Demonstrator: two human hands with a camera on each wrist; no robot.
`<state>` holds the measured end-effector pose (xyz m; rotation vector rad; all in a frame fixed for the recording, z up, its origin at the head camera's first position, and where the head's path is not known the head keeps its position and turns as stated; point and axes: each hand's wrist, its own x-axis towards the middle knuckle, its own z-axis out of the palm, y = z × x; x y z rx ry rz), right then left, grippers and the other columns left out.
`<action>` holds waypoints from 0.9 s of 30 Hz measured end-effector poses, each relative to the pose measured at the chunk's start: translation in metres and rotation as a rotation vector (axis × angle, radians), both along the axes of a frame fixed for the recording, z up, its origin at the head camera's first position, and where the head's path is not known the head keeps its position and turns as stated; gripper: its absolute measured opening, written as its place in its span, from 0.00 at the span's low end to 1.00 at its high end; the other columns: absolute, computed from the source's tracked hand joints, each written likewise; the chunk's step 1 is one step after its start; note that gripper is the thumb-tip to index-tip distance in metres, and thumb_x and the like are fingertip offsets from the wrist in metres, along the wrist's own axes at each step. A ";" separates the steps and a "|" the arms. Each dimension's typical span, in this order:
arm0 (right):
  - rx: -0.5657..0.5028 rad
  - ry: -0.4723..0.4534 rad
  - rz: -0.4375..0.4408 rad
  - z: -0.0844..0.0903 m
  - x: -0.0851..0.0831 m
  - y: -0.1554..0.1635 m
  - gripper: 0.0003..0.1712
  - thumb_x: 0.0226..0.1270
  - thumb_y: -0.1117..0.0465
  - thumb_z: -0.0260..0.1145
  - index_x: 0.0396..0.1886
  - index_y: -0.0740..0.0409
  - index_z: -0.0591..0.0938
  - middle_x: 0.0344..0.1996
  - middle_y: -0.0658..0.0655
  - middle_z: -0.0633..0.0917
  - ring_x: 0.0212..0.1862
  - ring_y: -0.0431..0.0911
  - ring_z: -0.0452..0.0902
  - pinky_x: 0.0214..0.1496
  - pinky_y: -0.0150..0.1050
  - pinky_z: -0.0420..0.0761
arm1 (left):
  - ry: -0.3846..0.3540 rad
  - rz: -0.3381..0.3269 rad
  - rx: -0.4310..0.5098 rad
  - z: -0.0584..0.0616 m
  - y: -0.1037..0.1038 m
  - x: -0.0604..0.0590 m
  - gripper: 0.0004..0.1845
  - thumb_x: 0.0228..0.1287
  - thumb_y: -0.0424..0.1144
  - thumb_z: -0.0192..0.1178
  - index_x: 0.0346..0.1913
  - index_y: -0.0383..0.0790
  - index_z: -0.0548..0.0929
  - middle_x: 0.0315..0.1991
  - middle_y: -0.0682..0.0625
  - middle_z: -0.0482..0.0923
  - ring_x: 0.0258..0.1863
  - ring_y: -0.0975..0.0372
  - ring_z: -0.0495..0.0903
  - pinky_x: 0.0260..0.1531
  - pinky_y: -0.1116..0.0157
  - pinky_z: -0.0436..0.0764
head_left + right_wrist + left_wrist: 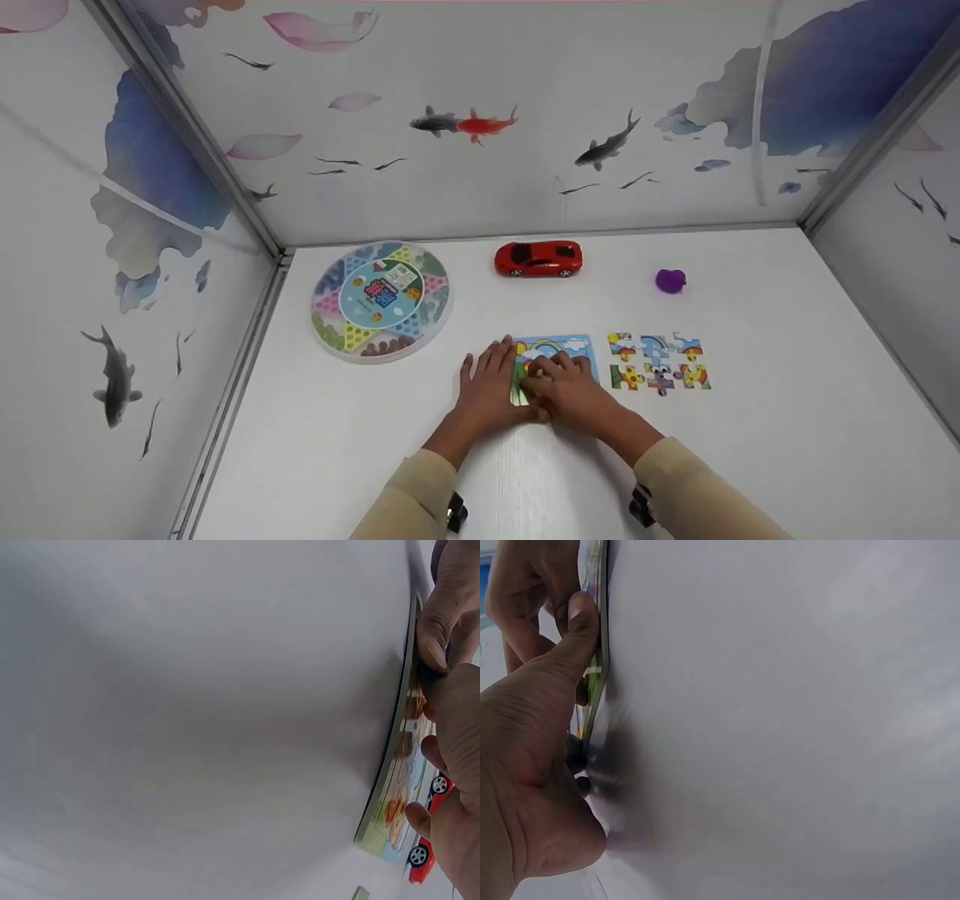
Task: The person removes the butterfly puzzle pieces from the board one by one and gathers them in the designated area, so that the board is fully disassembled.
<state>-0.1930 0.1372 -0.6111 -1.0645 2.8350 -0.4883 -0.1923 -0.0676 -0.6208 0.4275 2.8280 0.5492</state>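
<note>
A small jigsaw board (581, 347) with a rainbow and cloud picture lies flat on the white table. My left hand (486, 390) rests along its left side with the fingers straight, and its thumb reaches across the near edge. Over the board's middle, my right hand (574, 394) bends its fingers down onto the picture, covering much of it. Whether those fingers pinch a piece is hidden. The left wrist view shows the left thumb (583, 619) on the board's near edge. In the right wrist view, fingertips (418, 817) of the right hand touch the board's surface.
Several loose jigsaw pieces (660, 375) lie in two rows just right of the board. A round Chinese checkers set (360, 349) sits at the back left. Behind the board stand a red toy car (538, 259) and a small purple object (670, 281). Patterned walls enclose the table.
</note>
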 end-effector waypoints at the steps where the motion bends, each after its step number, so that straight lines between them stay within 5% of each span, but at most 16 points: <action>1: 0.006 -0.010 0.002 0.001 0.000 -0.001 0.22 0.75 0.58 0.77 0.66 0.44 0.88 0.63 0.54 0.82 0.64 0.56 0.72 0.65 0.67 0.71 | -0.001 0.000 -0.005 0.000 0.000 0.000 0.68 0.58 0.78 0.72 0.90 0.41 0.56 0.92 0.46 0.50 0.91 0.48 0.51 0.87 0.34 0.52; 14: 0.005 -0.169 0.015 0.012 -0.002 -0.006 0.25 0.71 0.61 0.80 0.66 0.48 0.88 0.68 0.52 0.81 0.66 0.54 0.70 0.67 0.69 0.73 | -0.028 0.003 -0.025 0.007 0.000 0.000 0.66 0.60 0.75 0.73 0.90 0.44 0.56 0.92 0.47 0.50 0.91 0.49 0.50 0.87 0.34 0.52; 27: 0.031 -0.154 -0.034 0.015 -0.002 -0.015 0.24 0.68 0.60 0.81 0.61 0.50 0.85 0.65 0.57 0.79 0.67 0.58 0.71 0.63 0.70 0.73 | -0.082 -0.030 0.042 0.003 -0.005 -0.009 0.68 0.58 0.72 0.76 0.90 0.40 0.54 0.92 0.45 0.48 0.91 0.47 0.48 0.86 0.32 0.49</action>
